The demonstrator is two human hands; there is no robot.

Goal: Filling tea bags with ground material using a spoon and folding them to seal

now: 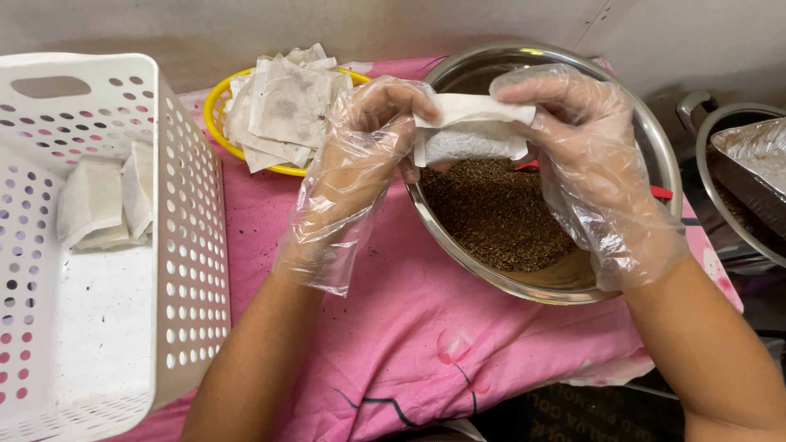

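Both hands wear loose clear plastic gloves. My left hand [360,155] and my right hand [585,155] grip the two ends of a small white filter pouch [471,131], held above a steel bowl [655,147]. The bowl holds dark brown granules [499,213]. The pouch top is folded over; its lower part looks filled. A red object [661,193] shows at the bowl's right side, mostly hidden behind my right hand.
A white perforated plastic basket [188,245] at left holds a few filled pouches [102,200]. A yellow basket [214,110] behind carries a pile of empty pouches [282,102]. A pink cloth [426,336] covers the table. A metal pot with a foil tray [749,164] stands at right.
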